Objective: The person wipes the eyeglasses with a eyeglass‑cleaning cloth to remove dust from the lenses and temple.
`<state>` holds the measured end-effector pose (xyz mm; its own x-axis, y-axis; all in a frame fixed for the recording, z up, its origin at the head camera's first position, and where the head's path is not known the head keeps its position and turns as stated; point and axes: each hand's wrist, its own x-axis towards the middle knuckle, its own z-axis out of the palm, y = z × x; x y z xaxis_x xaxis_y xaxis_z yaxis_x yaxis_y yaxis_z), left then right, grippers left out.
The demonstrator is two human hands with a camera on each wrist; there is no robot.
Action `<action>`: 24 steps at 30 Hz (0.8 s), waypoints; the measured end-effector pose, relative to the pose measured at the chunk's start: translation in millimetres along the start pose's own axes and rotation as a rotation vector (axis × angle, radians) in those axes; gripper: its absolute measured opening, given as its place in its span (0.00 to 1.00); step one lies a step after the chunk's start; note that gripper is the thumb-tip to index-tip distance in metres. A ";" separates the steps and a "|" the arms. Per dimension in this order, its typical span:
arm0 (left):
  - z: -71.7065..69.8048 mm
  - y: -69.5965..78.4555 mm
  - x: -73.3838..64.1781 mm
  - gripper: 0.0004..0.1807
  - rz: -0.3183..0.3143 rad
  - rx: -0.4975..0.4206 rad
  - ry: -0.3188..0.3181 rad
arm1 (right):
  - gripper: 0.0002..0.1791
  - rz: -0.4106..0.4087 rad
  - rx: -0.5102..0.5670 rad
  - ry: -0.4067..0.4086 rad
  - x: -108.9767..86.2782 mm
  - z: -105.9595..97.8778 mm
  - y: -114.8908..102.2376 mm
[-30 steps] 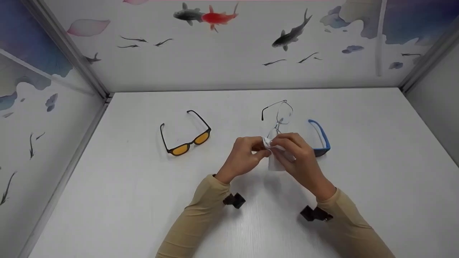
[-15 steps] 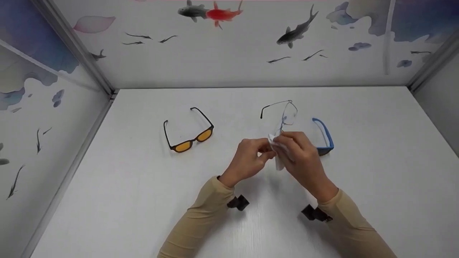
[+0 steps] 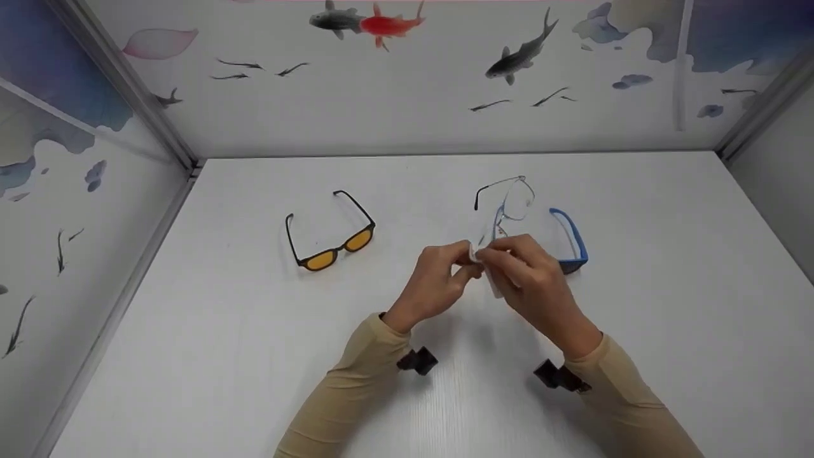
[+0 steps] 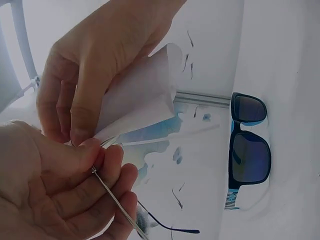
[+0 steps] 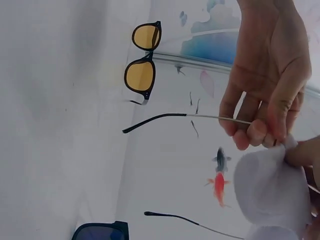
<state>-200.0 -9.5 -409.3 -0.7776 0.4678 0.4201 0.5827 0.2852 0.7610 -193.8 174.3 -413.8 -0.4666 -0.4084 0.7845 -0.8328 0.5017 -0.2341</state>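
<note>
My left hand (image 3: 432, 283) pinches thin metal-framed eyeglasses (image 5: 167, 116) with clear lenses and dark temple tips. They are held above the table, a temple reaching out past the fingers. My right hand (image 3: 537, 280) pinches a white cloth (image 5: 270, 185) folded over part of the frame, right against the left fingertips. In the left wrist view the cloth (image 4: 142, 95) hangs from the right fingers. The part of the eyeglasses between the hands is hidden by the fingers and cloth.
Black-framed glasses with orange lenses (image 3: 322, 259) lie left of the hands, temples unfolded. Blue-and-black sunglasses (image 3: 577, 248) lie just beyond the right hand, partly hidden by it. Printed panels (image 3: 394, 95) enclose the back and sides of the white table (image 3: 222, 356).
The cloth, spread wide below the fingers a second ago, now shows as a narrow strip. The eyeglasses have shifted slightly right and turned a little. Both hands stay close together.
</note>
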 end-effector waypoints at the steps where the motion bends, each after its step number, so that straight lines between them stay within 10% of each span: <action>1: -0.9 -0.6 0.2 0.05 0.002 -0.021 0.002 | 0.17 -0.023 0.028 -0.030 0.9 -2.2 0.3; 4: -4.2 -2.2 0.7 0.04 0.009 -0.070 -0.008 | 0.17 -0.047 0.036 -0.081 3.7 -11.2 3.7; 12: -4.4 2.7 -1.0 0.03 -0.017 -0.040 -0.072 | 0.13 0.087 -0.149 0.085 3.5 -9.7 5.1; 20: -10.5 0.8 -2.8 0.03 -0.049 -0.011 0.028 | 0.16 -0.050 -0.034 -0.088 2.9 -5.8 -1.1; 24: -9.8 3.0 -3.0 0.03 -0.039 -0.003 -0.001 | 0.15 0.012 -0.120 -0.006 4.8 -9.4 0.9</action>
<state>-198.3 -18.2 -403.4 -0.7999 0.4567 0.3894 0.5508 0.3009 0.7785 -194.0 180.0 -404.9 -0.4781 -0.4065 0.7786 -0.7858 0.5940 -0.1724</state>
